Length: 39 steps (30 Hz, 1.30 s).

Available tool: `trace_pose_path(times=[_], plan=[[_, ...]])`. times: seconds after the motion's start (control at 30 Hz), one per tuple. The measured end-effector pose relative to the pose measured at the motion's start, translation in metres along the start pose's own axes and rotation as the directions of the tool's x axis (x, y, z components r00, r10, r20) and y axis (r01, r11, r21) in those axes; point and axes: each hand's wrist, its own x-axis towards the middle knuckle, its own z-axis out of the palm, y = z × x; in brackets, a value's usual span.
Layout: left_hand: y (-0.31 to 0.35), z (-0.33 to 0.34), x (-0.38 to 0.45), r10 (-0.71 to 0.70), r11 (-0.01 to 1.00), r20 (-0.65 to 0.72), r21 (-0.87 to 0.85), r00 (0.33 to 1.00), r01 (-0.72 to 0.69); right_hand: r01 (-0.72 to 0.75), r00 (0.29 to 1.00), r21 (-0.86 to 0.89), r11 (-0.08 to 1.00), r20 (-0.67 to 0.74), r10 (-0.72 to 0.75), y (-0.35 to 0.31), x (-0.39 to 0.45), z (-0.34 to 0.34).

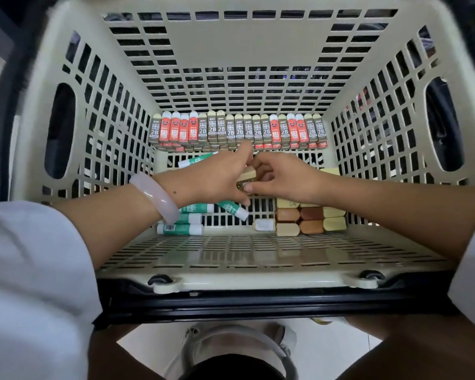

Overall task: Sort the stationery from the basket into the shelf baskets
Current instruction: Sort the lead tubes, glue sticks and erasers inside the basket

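I judged we were mid-pick: both hands, left (220,174) and right (283,178), pinched what looked like an eraser (246,179) at basket (258,281) centre, next lifting it toward twelve o'clock.

one basket (66,64). two hands, left (217,176) and right (283,179). one bracelet (155,197). about nineteen lead boxes (237,131) show in the top row at the back, more beneath, uncountable. at least five glue sticks (180,229), some hidden by the arm. at least nine erasers (310,220), plus one eraser (247,178) between the hands.
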Motion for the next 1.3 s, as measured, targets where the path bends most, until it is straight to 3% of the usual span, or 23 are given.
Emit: trace_pose_path(times=[0.07, 0.13, 0.2, 0.3, 0.43, 0.53, 0.63, 0.77, 0.93, 1.0, 1.13, 1.2, 1.3], plan=[[-0.003, 0.0, 0.003, 0.001, 0.999, 0.014, -0.047, 1.0, 0.0, 0.009, 1.0, -0.05, 0.999, -0.006, -0.009, 0.003, 0.001, -0.002], [-0.011, -0.002, 0.005, -0.025, 0.998, 0.052, -0.056, 0.998, 0.028, 0.043, 0.999, -0.252, 0.967, 0.038, -0.035, 0.006, 0.0, -0.004], [-0.023, -0.003, 0.004, -0.068, 0.995, 0.098, 0.082, 0.993, 0.06, 0.083, 0.995, -0.426, 0.901, 0.093, -0.047, 0.011, -0.001, -0.003], [-0.042, -0.005, 0.0, -0.109, 0.952, 0.195, 0.303, 0.975, 0.046, 0.102, 0.991, -0.541, 0.835, 0.124, -0.041, 0.015, -0.003, 0.002], [-0.052, -0.008, 0.0, -0.148, 0.945, 0.25, 0.322, 0.957, 0.062, 0.22, 0.947, -0.765, 0.605, 0.316, 0.056, 0.022, -0.004, 0.005], [-0.052, -0.008, 0.0, -0.172, 0.945, 0.317, 0.322, 0.933, 0.065, 0.236, 0.925, -0.776, 0.585, 0.363, 0.108, 0.023, -0.004, 0.004], [-0.05, -0.007, 0.0, -0.211, 0.925, 0.377, 0.374, 0.902, 0.06, 0.285, 0.928, -0.744, 0.604, 0.372, 0.02, 0.021, -0.003, 0.006], [-0.05, -0.008, -0.002, -0.265, 0.91, 0.388, 0.404, 0.883, 0.096, 0.355, 0.866, -0.712, 0.606, 0.495, 0.073, 0.021, -0.007, 0.012], [-0.055, -0.023, -0.008, -0.343, 0.88, 0.376, 0.45, 0.861, 0.154, 0.34, 0.843, -0.69, 0.639, 0.525, 0.118, 0.02, -0.006, 0.009], [-0.06, -0.032, -0.013, -0.365, 0.855, 0.36, 0.495, 0.858, 0.156, 0.294, 0.866, -0.648, 0.702, 0.491, 0.091, 0.015, -0.005, 0.007], [-0.062, -0.032, -0.023, -0.388, 0.851, 0.368, 0.496, 0.845, 0.175, 0.109, 0.972, -0.534, 0.839, 0.233, 0.023, -0.001, 0.018, 0.005], [-0.062, -0.019, -0.025, -0.403, 0.853, 0.386, 0.486, 0.83, 0.188, 0.037, 0.976, -0.573, 0.819, 0.198, 0.094, -0.011, 0.032, 0.015], [-0.062, -0.004, -0.024, -0.408, 0.846, 0.409, 0.505, 0.817, 0.17, 0.049, 0.94, -0.69, 0.722, 0.276, 0.201, -0.018, 0.043, 0.046]])
